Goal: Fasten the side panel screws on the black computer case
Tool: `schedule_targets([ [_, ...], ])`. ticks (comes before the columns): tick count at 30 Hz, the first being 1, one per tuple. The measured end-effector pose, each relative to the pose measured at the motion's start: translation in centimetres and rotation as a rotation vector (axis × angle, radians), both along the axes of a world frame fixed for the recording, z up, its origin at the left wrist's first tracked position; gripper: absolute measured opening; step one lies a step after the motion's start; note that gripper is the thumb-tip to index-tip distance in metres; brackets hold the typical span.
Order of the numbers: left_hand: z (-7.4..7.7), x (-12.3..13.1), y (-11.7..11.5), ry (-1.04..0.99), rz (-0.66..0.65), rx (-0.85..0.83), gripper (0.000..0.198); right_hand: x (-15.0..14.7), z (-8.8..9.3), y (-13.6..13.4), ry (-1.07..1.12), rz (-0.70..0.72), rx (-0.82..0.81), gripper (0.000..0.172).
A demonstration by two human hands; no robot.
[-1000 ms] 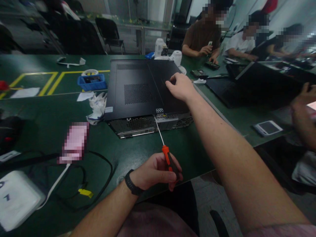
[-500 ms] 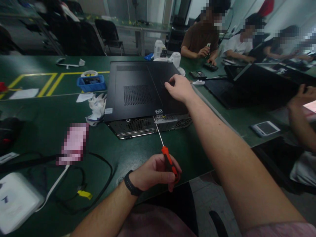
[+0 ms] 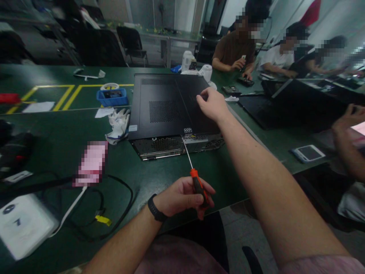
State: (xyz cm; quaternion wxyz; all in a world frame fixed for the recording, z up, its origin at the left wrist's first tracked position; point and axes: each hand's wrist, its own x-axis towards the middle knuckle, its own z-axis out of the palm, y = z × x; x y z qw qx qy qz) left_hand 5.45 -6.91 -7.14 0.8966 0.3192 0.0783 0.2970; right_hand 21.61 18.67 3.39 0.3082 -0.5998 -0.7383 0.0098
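Note:
A black desktop computer case [image 3: 168,99] lies flat on the green table, its rear panel [image 3: 168,146] towards me. My left hand [image 3: 189,198] is closed round the orange-and-black handle of a screwdriver [image 3: 197,186]. The screwdriver's thin shaft runs up to the rear edge of the case, near a small checkered label [image 3: 188,130]; the tip's exact seat is too small to make out. My right hand [image 3: 212,102] rests on the right part of the case's top, with bent fingers somewhat apart and nothing seen in it. Some of its fingers are hidden.
White gloves [image 3: 118,125] lie left of the case, by a blue bin [image 3: 112,99] of small parts. A pink-screened phone [image 3: 92,163], a white box-shaped device [image 3: 27,226] and black cables [image 3: 129,190] are at left. Co-workers sit at the right, near dark panels [image 3: 299,106] and a grey device [image 3: 308,153].
The view has shifted slightly, so everything appears a little further right. The screwdriver stays against the rear edge while the left hand's fingers shift on its handle. My right hand remains on the case.

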Motion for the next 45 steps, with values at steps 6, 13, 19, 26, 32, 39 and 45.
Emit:
schedule_targets([
  [6,-0.1,0.0,0.2,0.037,0.019,-0.01,0.047,-0.1,0.5,-1.1,0.046,-0.025,0.153,0.028],
  [13,-0.2,-0.1,0.5,0.089,0.079,0.033,0.055,-0.3,1.0,-3.5,0.003,0.053,0.224,0.033],
  [19,-0.1,-0.1,0.6,0.087,0.12,0.049,0.052,-0.8,-0.4,-14.5,0.071,0.083,0.278,0.037],
  [26,0.2,0.1,0.5,0.09,0.166,0.067,0.058,-0.2,-6.0,-28.6,0.257,0.217,0.129,0.049],
  [32,0.4,0.3,0.3,0.162,0.234,0.085,0.069,-1.3,-7.9,-30.2,0.06,0.312,0.455,0.055],
  [39,1.6,-0.7,0.9,0.375,0.472,0.227,0.063,-1.6,-7.6,-30.2,0.033,0.267,0.52,0.036],
  [45,3.4,-2.2,2.0,0.729,1.094,0.593,0.023,-2.0,-7.8,-30.1,0.038,0.086,0.479,0.025],
])
